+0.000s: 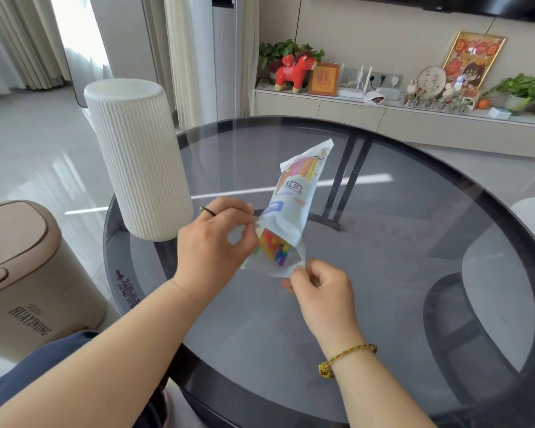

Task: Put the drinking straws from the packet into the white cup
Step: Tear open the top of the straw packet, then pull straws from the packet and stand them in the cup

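Two hands on the packet (294, 205) right now, so I'd say you're at the opening-it-up stage. I can't see into the white cup (136, 156) from this angle, but nothing pokes out of the top.

Your left hand (217, 242) pinches one lip of the open end between thumb and fingertips. Your right hand (318, 291) is curled, with thumb and forefinger pinching the opposite lip lower down. The mouth gapes between them, facing you. The packet is in the air over the glass table (383, 273), sealed end pointing up and away, and the coloured straws (274, 247) show their ends in the opening. The cup stands upright on the table off to your left, near the rim and apart from the packet.

Tips, fwiw:
- Spread the lips evenly and gently. That film looks thin and could rip down the side.
- The mouth tilts downward, so the straws might slide out onto the glass. Tip it mouth-up before either hand lets go.
- I'd hold the packet body with the left and lift the whole bundle out with the right rather than pouring.
- The cup is tall and close to the edge, so come in from above and don't bump it.
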### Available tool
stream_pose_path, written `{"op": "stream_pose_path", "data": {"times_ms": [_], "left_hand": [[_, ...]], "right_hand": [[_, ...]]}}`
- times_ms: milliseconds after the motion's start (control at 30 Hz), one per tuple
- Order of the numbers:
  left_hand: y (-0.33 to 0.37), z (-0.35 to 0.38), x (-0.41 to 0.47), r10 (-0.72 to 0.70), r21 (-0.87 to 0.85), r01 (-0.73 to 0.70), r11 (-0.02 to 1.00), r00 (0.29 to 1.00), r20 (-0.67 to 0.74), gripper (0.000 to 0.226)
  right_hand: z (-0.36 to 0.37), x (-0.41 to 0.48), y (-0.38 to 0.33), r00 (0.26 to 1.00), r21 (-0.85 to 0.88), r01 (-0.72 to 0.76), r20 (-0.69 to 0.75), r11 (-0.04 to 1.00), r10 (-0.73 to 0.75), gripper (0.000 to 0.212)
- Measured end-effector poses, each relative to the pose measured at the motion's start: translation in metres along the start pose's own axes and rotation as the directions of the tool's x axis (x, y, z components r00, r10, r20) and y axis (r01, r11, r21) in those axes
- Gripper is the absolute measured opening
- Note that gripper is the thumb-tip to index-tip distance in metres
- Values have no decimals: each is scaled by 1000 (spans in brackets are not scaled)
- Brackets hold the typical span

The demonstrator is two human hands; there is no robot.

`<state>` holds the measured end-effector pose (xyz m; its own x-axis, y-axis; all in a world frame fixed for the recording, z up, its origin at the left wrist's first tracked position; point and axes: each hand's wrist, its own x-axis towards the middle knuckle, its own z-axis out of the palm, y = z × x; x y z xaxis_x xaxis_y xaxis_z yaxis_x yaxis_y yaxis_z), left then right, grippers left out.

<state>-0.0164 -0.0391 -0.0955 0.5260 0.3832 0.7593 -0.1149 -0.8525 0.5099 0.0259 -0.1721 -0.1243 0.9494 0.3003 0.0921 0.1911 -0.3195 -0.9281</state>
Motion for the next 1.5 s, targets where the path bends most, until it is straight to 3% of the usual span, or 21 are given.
{"op": "stream_pose_path", "data": {"times_ms": [100, 233, 400, 467, 533, 633, 700, 767, 833, 867, 900, 933, 1000, 1067, 1133, 1267, 1367, 1467, 1500], "left_hand": [[0, 2, -5, 50, 14, -50, 999, 999, 13, 23], [4, 5, -12, 108, -3, -108, 994, 993, 55, 23], [7, 8, -16, 198, 4, -199, 980, 977, 75, 21], [7, 10, -15, 250, 6, -251, 968, 966, 72, 19], [6, 11, -14, 271, 2, -272, 962, 960, 72, 19], [4, 10, -15, 180, -89, -171, 981, 978, 103, 20], [5, 8, -14, -85, -238, 118, 964, 986, 145, 14], [5, 9, -10, -434, -392, 470, 791, 882, 182, 6], [2, 10, -4, -692, -555, 715, 425, 652, 311, 4], [-1, 12, -1, -720, -589, 780, 213, 532, 445, 20], [-5, 15, 0, -669, -567, 824, 17, 431, 606, 40], [-5, 17, 2, -568, -509, 853, -113, 365, 738, 57], [2, 23, 3, -306, -380, 902, -205, 310, 900, 74], [9, 31, 3, -139, -340, 900, -271, 313, 940, 81], [13, 37, 4, -92, -350, 864, -361, 340, 936, 83], [15, 43, 11, -232, -435, 795, -422, 369, 900, 59], [17, 49, 15, -325, -515, 790, -333, 416, 849, 29], [14, 52, 20, -451, -649, 746, -149, 532, 716, 12], [15, 50, 22, -473, -685, 725, -68, 581, 662, 20]], "right_hand": [[-1, -1, -4, 1000, -62, 2, -16, 998, -3, 37], [-1, -6, -11, 1000, -53, 11, -20, 999, -12, 27], [0, -9, -14, 990, 55, 113, -95, 992, -107, 73], [-3, -6, -15, 963, -12, 214, -167, 977, -213, 71], [-8, 0, -11, 963, -97, 208, -154, 973, -221, 53], [-12, 3, -5, 972, -111, 131, -180, 985, -150, 43], [-14, 4, -6, 959, -58, 124, -248, 991, -135, 43], [-16, 6, -7, 954, 29, 87, -291, 996, -75, 44], [-18, 7, -7, 955, 123, 30, -298, 992, 8, 45], [-18, 6, -8, 954, 161, 21, -299, 987, 28, 46], [-17, 5, -9, 953, 205, 30, -302, 978, 34, 48], [-17, 3, -10, 953, 261, 40, -300, 965, 42, 50], [-15, -1, -13, 963, 377, 19, -256, 926, 85, 52], [-15, -3, -13, 972, 503, -28, -188, 864, 140, 55], [-20, -5, -15, 975, 622, -84, -110, 778, 193, 57], [-19, -5, -11, 958, 699, -180, -34, 692, 283, 50], [-8, -9, -14, 951, 740, -211, 4, 639, 310, 38], [-10, -6, -16, 889, 881, -277, 84, 383, 449, 30], [-12, -5, -17, 872, 906, -291, 119, 307, 474, 30]]}}
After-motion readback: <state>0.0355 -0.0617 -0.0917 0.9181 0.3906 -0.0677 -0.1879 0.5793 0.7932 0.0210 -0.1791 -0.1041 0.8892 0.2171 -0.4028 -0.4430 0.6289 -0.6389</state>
